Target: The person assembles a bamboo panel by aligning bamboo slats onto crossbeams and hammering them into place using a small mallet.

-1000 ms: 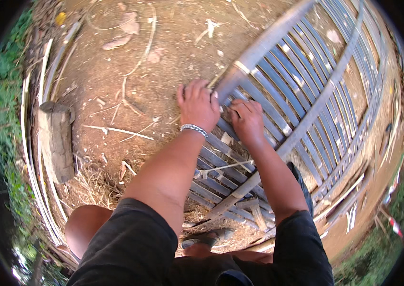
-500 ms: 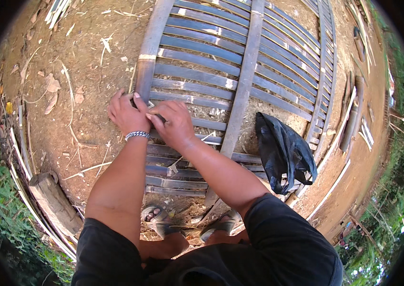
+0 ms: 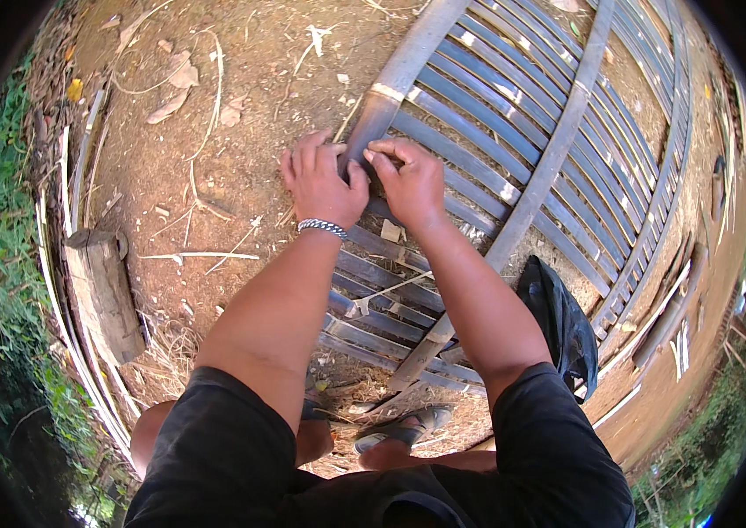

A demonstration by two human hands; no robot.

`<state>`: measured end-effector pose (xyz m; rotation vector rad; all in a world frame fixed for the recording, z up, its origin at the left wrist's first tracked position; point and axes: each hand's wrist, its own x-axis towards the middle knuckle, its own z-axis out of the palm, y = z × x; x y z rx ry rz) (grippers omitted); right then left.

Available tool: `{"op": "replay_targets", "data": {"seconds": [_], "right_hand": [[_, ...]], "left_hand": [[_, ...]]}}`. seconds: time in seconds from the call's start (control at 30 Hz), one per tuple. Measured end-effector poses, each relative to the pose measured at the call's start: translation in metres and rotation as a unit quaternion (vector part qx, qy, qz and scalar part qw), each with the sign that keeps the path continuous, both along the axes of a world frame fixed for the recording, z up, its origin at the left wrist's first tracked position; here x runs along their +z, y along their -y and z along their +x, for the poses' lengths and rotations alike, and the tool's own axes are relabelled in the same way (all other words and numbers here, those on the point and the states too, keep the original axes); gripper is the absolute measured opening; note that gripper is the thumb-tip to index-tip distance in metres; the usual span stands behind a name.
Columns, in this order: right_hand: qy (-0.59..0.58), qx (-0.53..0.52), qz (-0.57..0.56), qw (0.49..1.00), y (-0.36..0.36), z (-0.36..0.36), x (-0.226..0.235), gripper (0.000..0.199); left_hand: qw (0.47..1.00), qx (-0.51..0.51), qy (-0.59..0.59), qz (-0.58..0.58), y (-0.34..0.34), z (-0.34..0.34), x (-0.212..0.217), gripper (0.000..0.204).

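A bamboo frame of dark slats (image 3: 465,123) lies on the ground, with a thick bamboo pole (image 3: 399,75) along its left edge. My left hand (image 3: 327,180), with a chain bracelet at the wrist, is closed around the near part of this pole, fingers on its outer side and thumb on top. Beside it, my right hand (image 3: 411,183) pinches thumb and forefinger together over the pole's inner edge. Whatever sits in that pinch is too small or hidden to make out. A middle crosspiece (image 3: 538,192) of the frame runs to the right of my right hand.
At the right, a black plastic bag (image 3: 558,321) rests on the frame. A cut log (image 3: 102,295) lies at the left by long pale strips (image 3: 54,255) and green plants (image 3: 8,238). Dry leaves (image 3: 181,75) and shavings litter the soil. My sandalled foot (image 3: 404,429) is below the frame.
My view has turned left, so the frame appears tilted and further right. My right hand has moved from against my left wrist to the pole's inner edge, pinching there. My left hand still holds the pole.
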<state>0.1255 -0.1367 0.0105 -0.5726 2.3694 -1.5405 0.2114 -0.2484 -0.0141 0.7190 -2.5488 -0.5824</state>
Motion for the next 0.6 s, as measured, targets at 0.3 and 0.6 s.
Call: {"op": "replay_targets", "data": {"seconds": [0.3, 0.6], "right_hand": [[-0.181, 0.090, 0.095, 0.975, 0.018, -0.012, -0.003, 0.005], [-0.261, 0.121, 0.086, 0.954, 0.012, -0.013, -0.007, 0.006]], "left_hand": [[1.000, -0.004, -0.004, 0.018, 0.000, 0.001, 0.001, 0.032], [0.999, -0.020, 0.001, 0.029, 0.001, 0.002, 0.000, 0.033]]}}
